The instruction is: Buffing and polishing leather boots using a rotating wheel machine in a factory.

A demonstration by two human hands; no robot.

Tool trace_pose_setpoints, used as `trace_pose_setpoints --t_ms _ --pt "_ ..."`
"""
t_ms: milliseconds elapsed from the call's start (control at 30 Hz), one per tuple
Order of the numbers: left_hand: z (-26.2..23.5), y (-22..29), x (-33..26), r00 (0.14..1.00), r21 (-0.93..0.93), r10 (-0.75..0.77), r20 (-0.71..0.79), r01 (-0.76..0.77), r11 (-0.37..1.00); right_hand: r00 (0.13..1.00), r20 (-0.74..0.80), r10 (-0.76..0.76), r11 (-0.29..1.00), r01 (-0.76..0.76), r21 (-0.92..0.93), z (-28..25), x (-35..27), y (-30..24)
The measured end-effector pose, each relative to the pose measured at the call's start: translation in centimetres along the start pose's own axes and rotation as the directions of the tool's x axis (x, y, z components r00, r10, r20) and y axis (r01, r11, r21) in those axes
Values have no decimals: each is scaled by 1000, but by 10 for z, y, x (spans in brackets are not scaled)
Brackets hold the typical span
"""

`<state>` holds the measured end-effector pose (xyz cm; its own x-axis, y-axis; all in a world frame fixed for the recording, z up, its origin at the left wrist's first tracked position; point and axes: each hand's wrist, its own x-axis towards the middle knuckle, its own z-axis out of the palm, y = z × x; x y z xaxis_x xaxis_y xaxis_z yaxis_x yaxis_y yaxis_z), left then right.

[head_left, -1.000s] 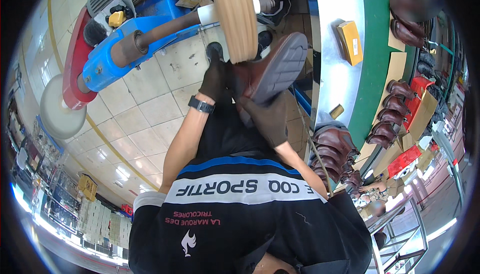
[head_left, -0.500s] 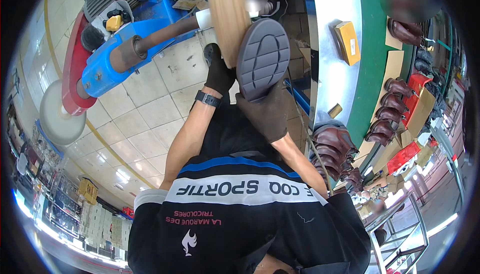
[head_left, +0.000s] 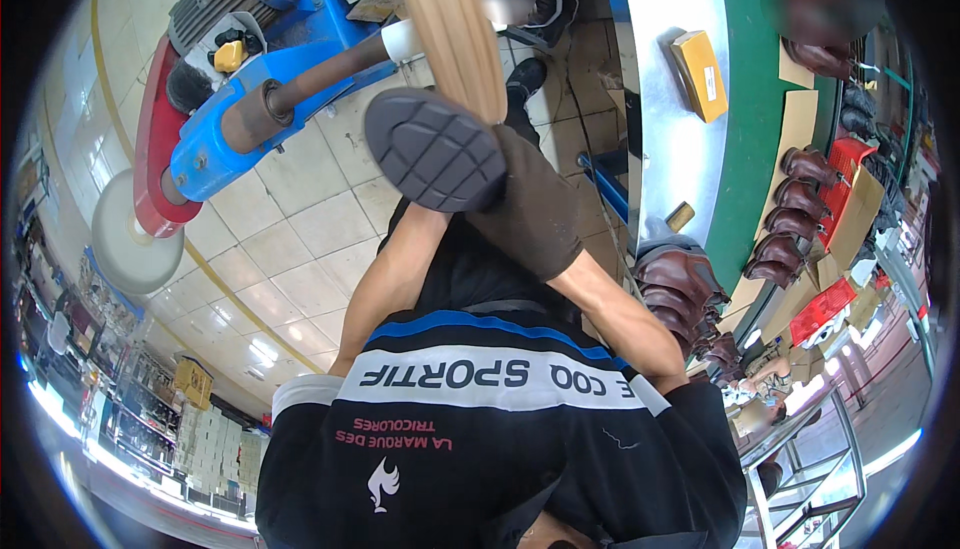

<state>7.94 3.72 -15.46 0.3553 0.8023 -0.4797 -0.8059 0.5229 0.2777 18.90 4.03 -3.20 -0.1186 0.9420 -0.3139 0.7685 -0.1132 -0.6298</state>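
A shoe point(head_left: 435, 152) is held with its dark grooved sole toward me, tilted to the left. My right hand point(head_left: 530, 211), in a dark brown glove, is closed on the shoe at its right end. The sole covers my left hand; only the bare left forearm point(head_left: 402, 261) shows below it, so those fingers are hidden. Just beyond the shoe is the pale, blurred buffing wheel point(head_left: 455, 29) on a machine shaft point(head_left: 335, 76). The shoe overlaps the wheel's near end in view; whether they touch I cannot tell.
On the left stands the blue machine point(head_left: 210, 154) with a red guard point(head_left: 152, 139) and a white round wheel point(head_left: 135, 234). A yellow box point(head_left: 700, 76) lies on the metal bench point(head_left: 680, 164) at right. Brown shoes point(head_left: 680, 284) stand near my right arm, others point(head_left: 795, 199) farther right.
The shoe has swung left and turned from nearly upright to slanting. My right hand moved with it. My left hand, visible before beside the wheel, is now behind the sole.
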Motion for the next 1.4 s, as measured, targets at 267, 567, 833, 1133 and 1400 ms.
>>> trace_pose_setpoints --t_ms 267,567,833,1133,1400 --pt "17 5 -19 994 -319 -108 17 108 942 708 447 -547 608 703 -368 -47 -1 10" --pt "-6 -36 -3 991 656 -135 3 100 749 921 -105 -375 885 322 -336 -57 -90 67" --pt "135 24 -18 903 826 -263 340 -153 542 888 -460 17 984 66 165 -63 -120 95" --pt "187 29 -17 886 829 -263 381 -202 522 795 -569 -211 971 235 -31 -101 -123 94" --pt "46 -35 12 995 713 96 -40 -39 700 964 -245 -106 993 115 24 -81 -82 87"
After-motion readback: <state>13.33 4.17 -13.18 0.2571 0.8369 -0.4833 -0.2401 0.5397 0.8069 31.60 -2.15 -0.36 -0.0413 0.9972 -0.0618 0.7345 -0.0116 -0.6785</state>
